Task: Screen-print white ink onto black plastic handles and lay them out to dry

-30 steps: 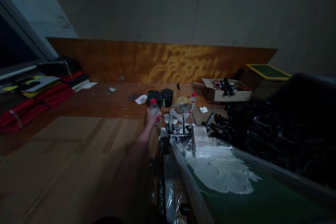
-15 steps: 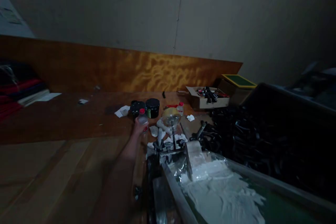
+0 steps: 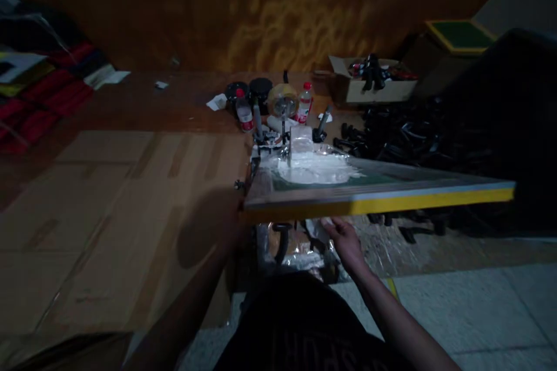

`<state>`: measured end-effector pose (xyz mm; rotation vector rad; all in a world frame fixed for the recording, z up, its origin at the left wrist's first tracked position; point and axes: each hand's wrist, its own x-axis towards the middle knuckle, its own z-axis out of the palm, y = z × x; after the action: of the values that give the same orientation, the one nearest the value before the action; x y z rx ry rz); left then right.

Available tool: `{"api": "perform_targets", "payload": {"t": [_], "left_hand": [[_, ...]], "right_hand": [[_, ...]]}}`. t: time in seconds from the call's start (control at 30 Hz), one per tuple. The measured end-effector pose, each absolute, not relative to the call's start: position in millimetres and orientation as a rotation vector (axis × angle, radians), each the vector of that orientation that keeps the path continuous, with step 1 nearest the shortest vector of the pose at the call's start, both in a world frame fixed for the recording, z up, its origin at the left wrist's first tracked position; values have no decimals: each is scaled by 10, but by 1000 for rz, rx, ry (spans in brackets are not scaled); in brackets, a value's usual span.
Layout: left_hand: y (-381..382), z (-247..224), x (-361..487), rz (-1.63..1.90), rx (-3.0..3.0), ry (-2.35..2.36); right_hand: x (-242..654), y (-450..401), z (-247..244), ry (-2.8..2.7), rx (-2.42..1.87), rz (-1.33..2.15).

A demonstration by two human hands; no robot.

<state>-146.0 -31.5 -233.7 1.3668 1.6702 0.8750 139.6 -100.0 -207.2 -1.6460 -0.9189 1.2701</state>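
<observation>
A screen printing frame (image 3: 378, 202) with a yellow front edge is raised at the front over the worktop. White ink (image 3: 322, 169) lies spread on its green mesh, and a pale squeegee block (image 3: 301, 142) stands at the ink's far side. My right hand (image 3: 347, 245) is below the front edge, its fingers closed on a crumpled white wipe (image 3: 319, 231); whether it is cloth or paper is unclear. My left hand (image 3: 235, 225) is at the frame's front left corner, its fingers lost in shadow. Under the frame a black curved piece (image 3: 282, 242) rests on the plastic-wrapped base.
Two red-capped bottles (image 3: 244, 111), black tubs (image 3: 261, 88) and a tape roll (image 3: 282, 99) stand behind the frame. Flat cardboard (image 3: 143, 185) covers the left side. Many black parts (image 3: 404, 133) and an open carton (image 3: 380, 91) are at right, with red bundles (image 3: 61, 87) far left.
My left hand has let go of the red-capped bottle, which now stands on the table, and moved back to the frame's corner. My view has tilted down, bringing my right hand into sight.
</observation>
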Motion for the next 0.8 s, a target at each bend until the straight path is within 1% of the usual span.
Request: {"api": "perform_targets", "payload": {"t": [0.1, 0.17, 0.27, 0.37, 0.47, 0.57, 0.73, 0.8], "left_hand": [[-1131, -2335, -1099, 478, 1626, 1693], [-1397, -2372, -862, 281, 1777, 1783], [-1487, -2388, -649, 104, 1905, 1869], [-1465, -2340, -648, -56, 2006, 1870], [-1481, -2300, -744, -146, 2099, 1847], [-1508, -2296, -804, -171, 2161, 1801], [-1495, -2307, -807, -150, 2171, 1744], [-1487, -2306, -807, -139, 2164, 1735]], "right_hand": [[1362, -988, -2123, -1251, -1579, 1143], [1282, -961, -2142, -1517, -1546, 1053], [1084, -881, -2181, -1952, -1406, 881], [871, -782, -2281, -2312, -1276, 738], [780, -766, -2437, -2601, -1135, 725], [870, -853, -2555, -2695, -1090, 712], [1002, -899, -2491, -2718, -1010, 723], [953, -838, -2445, -2750, -1041, 704]]}}
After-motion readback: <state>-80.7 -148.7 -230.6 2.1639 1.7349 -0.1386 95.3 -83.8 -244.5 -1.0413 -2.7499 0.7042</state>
